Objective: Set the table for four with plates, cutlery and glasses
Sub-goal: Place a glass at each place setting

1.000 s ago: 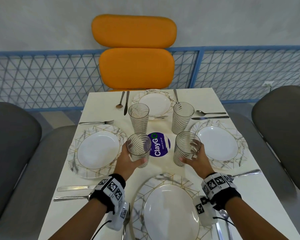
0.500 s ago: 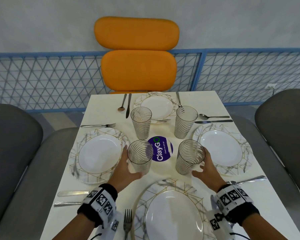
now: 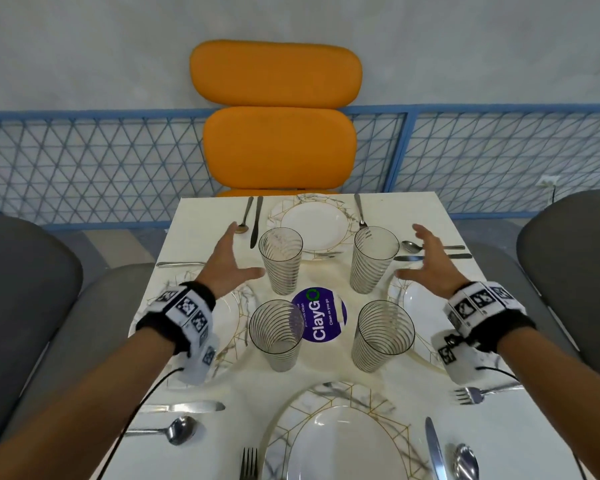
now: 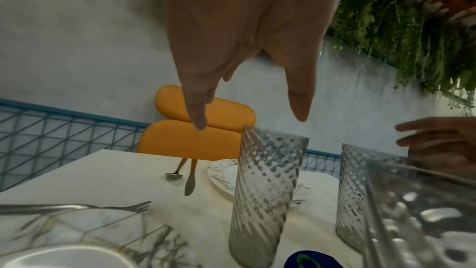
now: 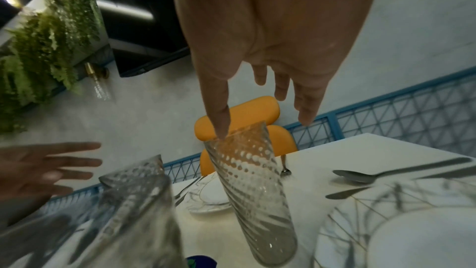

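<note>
Task status, judged from the layout: nearly complete. Four plates set, one per side of the table [image 3: 201, 220]: far plate [image 3: 312, 221], left plate [image 3: 227, 317], right plate [image 3: 420, 299], near plate [image 3: 343, 441]. Cutlery laid beside every plate. Four glasses grouped upright round the purple sticker [image 3: 321, 318] at the centre: far left glass [image 3: 280, 263], far right glass [image 3: 373, 259], near left glass [image 3: 277, 336], near right glass [image 3: 382, 336]. Remaining, probably: shift of the far pair toward their places, or final adjustment only.

Hand pose: left hand [image 3: 227, 263] raised just left of the far left glass, fingers straight and spread wide, thumb pointed at the glass wall, no contact visible. Right hand [image 3: 426, 261] mirrored just right of the far right glass, equally wide, nothing held. Both wrists above the side plates.
</note>
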Demonstrator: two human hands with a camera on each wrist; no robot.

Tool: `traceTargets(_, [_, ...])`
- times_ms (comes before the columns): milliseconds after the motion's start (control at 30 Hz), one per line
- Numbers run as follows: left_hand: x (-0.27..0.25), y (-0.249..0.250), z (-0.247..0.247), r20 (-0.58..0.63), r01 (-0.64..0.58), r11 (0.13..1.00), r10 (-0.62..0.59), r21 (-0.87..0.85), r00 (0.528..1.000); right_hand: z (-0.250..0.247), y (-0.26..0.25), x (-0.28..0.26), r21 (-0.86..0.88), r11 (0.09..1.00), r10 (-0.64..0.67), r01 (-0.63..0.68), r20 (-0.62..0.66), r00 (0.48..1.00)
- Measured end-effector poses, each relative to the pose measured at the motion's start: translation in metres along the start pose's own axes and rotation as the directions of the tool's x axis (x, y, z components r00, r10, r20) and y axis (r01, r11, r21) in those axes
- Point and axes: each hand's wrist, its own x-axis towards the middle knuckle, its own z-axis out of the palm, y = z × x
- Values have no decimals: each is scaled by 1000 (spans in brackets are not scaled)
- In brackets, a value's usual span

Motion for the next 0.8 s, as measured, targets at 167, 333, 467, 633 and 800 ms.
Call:
traceTargets(167, [30, 18, 23, 85, -18, 993, 8, 113, 996, 19, -16, 30, -153, 988, 30, -12, 114, 993])
traceTargets(333, [42, 18, 41, 109, -4, 990, -12, 139, 994, 30, -14, 37, -192, 981, 34, -3, 159, 987])
traceTargets(467, [51, 13, 46, 67, 18, 989, -28, 149, 997, 32, -12, 48, -168, 986, 40, -17, 132, 990])
traceTargets(633, [59, 14, 47, 31, 28, 993, -32, 118, 999, 30, -9, 59, -190, 981, 63, -37, 129, 990])
traceTargets(800, [63, 13, 46, 48, 34, 990, -40, 134, 998, 31, -8, 60, -207, 978, 69, -40, 131, 989])
